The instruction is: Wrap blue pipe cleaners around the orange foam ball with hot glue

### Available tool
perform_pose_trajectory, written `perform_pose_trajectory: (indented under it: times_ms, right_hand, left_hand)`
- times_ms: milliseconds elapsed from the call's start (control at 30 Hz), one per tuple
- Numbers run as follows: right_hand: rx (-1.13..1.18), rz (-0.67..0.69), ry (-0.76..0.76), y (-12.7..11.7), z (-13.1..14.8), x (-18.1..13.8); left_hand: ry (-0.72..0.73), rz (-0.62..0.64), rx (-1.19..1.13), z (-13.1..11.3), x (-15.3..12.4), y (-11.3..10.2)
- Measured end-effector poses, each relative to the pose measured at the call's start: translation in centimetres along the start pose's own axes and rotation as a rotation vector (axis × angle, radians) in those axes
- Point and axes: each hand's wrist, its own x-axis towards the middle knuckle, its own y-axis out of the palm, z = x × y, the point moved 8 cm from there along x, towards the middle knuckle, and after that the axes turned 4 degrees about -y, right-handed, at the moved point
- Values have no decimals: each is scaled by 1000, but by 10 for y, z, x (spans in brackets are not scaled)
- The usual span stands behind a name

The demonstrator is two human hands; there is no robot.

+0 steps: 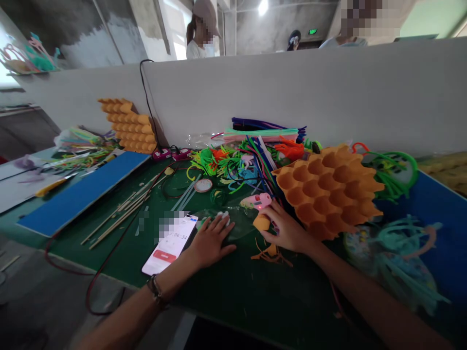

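My left hand [211,240] lies palm down on the green table, fingers stretched out. Under and beyond its fingertips a small white thing [226,218] shows in part, with a bit of green at the side; I cannot make out what it is. With thumb and fingers my right hand [286,227] pinches a small orange cup piece [261,222], like one cut from an egg tray. Just beyond those fingers lies a pink glue gun [255,200] with a red light on it. Orange scraps [272,253] are scattered below the right hand.
A phone [171,248] lies left of my left hand. An orange egg tray [328,182] leans at the right; another [131,127] stands far left. Wooden sticks [122,214], colourful pipe cleaners [262,135] and red cables [105,262] surround the area. A grey partition [292,92] rises behind.
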Motion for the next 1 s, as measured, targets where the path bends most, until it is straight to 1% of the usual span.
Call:
perform_pose_trajectory:
  times_ms: [133,333,467,667,767,900,1000]
  right_hand:
    - [-8,-25,0,-4,0,1]
    - [-9,-40,4,1,-1,5]
    - [-11,-55,3,1,-1,9]
    - [-18,-64,27,6,-5,12]
    - [-22,-65,45,10,-7,11]
    - [-16,-45,67,16,-9,14]
    - [-15,-23,84,20,-11,19]
  left_hand:
    - [-31,51,13,3,14,-4]
    - [-60,33,5,-3,26,-6]
    - [-38,54,-6,-1,38,-4]
    - [111,181,-8,18,60,-14]
    - [157,212,-2,32,66,-21]
    - [161,212,0,45,74,-24]
    - [129,204,-5,52,84,-23]
